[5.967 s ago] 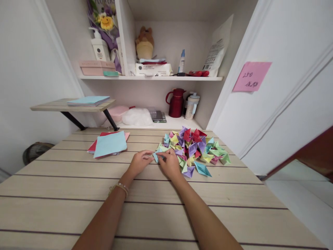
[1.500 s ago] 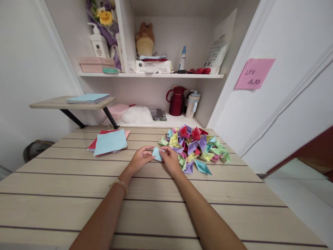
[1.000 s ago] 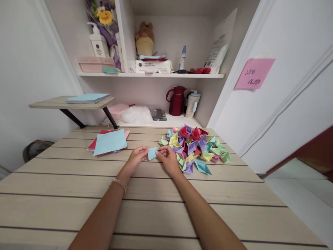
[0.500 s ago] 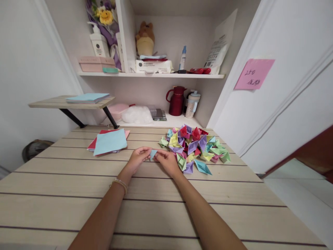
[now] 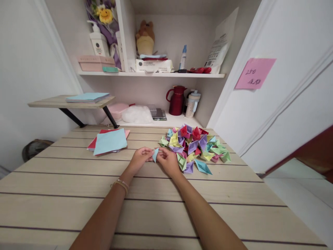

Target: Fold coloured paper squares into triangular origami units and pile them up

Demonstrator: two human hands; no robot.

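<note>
A small piece of folded light-blue paper [image 5: 155,155], roughly triangular, is held between my two hands above the striped wooden table [image 5: 145,215]. My left hand [image 5: 140,159] pinches its left side. Fingers of my right hand [image 5: 168,160] are closed on its right side and hide part of it. Just right of my right hand lies a heap of folded paper boats [image 5: 193,146] in purple, red, yellow, green and blue. A single blue paper boat [image 5: 203,167] lies at the heap's front edge. Left of my hands rests a stack of coloured paper sheets [image 5: 110,141], light blue on top.
A small raised shelf [image 5: 49,101] on black legs carries more blue paper [image 5: 87,97]. Behind the table stand a red jug [image 5: 177,101], a pale tumbler [image 5: 192,105] and a white plastic bag [image 5: 137,114]. A pink note [image 5: 255,73] hangs on the right wall.
The folded blue paper has shifted slightly right and turned, now showing a narrower, more upright shape. Both hands have adjusted their fingers around it. The boats and sheets stay put.
</note>
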